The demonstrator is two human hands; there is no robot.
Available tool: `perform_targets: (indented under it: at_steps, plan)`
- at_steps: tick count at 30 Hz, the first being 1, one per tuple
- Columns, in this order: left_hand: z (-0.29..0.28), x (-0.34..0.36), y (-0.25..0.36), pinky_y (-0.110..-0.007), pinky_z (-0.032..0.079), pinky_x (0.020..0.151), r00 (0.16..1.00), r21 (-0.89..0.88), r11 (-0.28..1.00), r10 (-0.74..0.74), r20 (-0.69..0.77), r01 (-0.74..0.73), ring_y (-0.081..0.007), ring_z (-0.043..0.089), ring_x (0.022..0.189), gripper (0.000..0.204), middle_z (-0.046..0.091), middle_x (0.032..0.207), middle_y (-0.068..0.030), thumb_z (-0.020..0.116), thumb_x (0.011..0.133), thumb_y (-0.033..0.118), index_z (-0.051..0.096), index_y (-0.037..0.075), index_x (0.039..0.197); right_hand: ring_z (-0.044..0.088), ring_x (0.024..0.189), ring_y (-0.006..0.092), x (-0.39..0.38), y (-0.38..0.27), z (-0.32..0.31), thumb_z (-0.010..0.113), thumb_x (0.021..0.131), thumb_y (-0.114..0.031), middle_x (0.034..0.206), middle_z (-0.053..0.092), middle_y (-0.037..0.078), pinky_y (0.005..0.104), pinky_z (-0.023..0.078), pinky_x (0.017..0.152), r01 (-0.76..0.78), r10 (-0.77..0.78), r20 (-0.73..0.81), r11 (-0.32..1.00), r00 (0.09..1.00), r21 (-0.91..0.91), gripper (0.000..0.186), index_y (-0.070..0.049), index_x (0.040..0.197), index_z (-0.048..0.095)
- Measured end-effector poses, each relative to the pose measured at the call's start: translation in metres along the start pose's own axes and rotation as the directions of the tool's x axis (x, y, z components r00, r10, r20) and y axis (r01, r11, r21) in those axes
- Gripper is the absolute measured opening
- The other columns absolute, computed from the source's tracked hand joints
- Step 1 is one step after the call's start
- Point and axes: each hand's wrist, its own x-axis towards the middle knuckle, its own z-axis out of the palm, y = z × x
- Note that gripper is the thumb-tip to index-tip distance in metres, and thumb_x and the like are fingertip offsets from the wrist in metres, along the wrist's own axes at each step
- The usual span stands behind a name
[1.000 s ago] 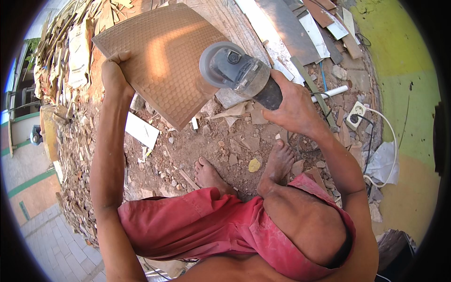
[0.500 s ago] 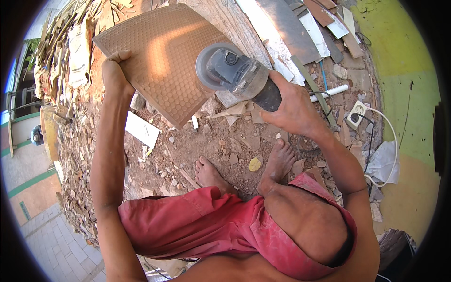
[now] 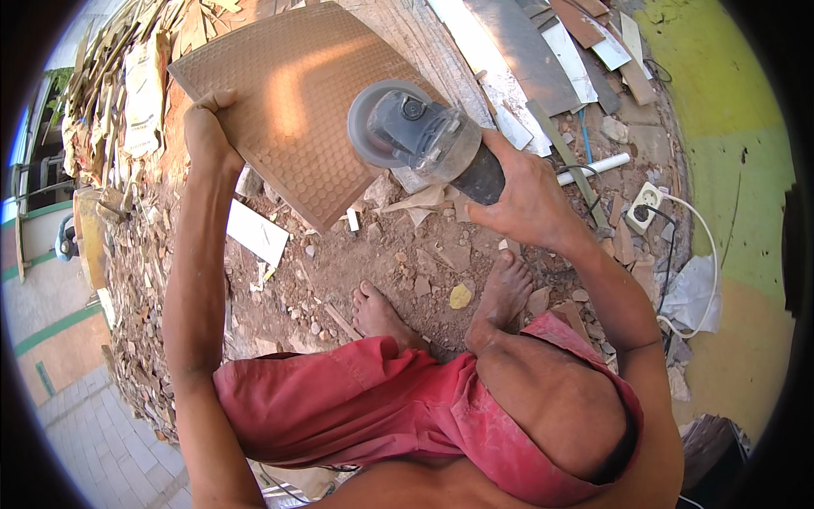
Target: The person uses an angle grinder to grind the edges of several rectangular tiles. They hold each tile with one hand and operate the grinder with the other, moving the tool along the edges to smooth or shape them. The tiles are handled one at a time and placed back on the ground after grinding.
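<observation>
the fingers of my left hand (image 3: 209, 138) grip the near-left edge of the brown patterned panel (image 3: 280, 102), which i hold up over the dirt ground (image 3: 343, 263), well apart from that ground's right edge. my right fingers wrap the body of the angle grinder (image 3: 415, 131); its disc (image 3: 362, 119) overlaps the panel's right-hand corner, though i cannot tell if it touches. with one edge gripped, i judge the panel could twist, pinch the disc and kick; chips could hit my bare feet (image 3: 379, 316).
</observation>
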Motion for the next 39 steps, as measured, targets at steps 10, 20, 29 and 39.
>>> perform_targets:
  at_steps: [10, 20, 29, 39]
  plan:
    - [-0.007, 0.008, -0.004, -0.042, 0.059, 0.086, 1.000, 0.025, 1.000, -0.004, 0.004, 0.004, -0.0325, 0.067, 0.097, 0.045, 0.061, 0.110, -0.0248, 0.045, 0.080, 0.006, 0.046, -0.013, 0.121, 0.066, 0.087, 0.0430, 0.000, 0.002, 0.000, 0.074, 0.068, -0.025, 0.091, 0.067, 0.025, 0.0483, 0.052, 0.079, 0.000, 0.000, -0.014, 1.000, 1.000, 0.016, 0.073, -0.007, 0.133, 0.046]
    - [-0.009, 0.012, -0.006, -0.042, 0.060, 0.084, 1.000, 0.020, 1.000, 0.016, 0.020, -0.017, -0.0320, 0.068, 0.094, 0.041, 0.062, 0.106, -0.0240, 0.046, 0.080, 0.005, 0.048, -0.012, 0.117, 0.065, 0.089, 0.0434, 0.002, 0.007, -0.001, 0.075, 0.068, -0.024, 0.092, 0.067, 0.025, 0.0484, 0.052, 0.079, -0.002, 0.003, -0.029, 1.000, 1.000, 0.028, 0.072, -0.006, 0.131, 0.046]
    - [-0.008, 0.010, -0.005, -0.042, 0.059, 0.085, 1.000, 0.016, 1.000, 0.012, 0.016, -0.012, -0.0321, 0.067, 0.095, 0.041, 0.062, 0.108, -0.0238, 0.046, 0.080, 0.005, 0.048, -0.012, 0.118, 0.065, 0.088, 0.0437, 0.003, 0.013, 0.000, 0.073, 0.068, -0.024, 0.092, 0.067, 0.025, 0.0487, 0.051, 0.079, -0.012, 0.013, -0.067, 1.000, 0.998, 0.015, 0.068, -0.005, 0.128, 0.048]
    - [-0.008, 0.011, -0.006, -0.040, 0.060, 0.079, 1.000, -0.060, 0.998, 0.012, -0.014, -0.013, -0.0322, 0.068, 0.089, 0.035, 0.064, 0.105, -0.0239, 0.052, 0.078, 0.002, 0.055, -0.013, 0.110, 0.066, 0.088, 0.0428, 0.003, 0.015, 0.002, 0.073, 0.067, -0.023, 0.092, 0.067, 0.025, 0.0485, 0.052, 0.079, 0.000, 0.001, -0.071, 1.000, 0.998, 0.023, 0.069, -0.005, 0.129, 0.047]
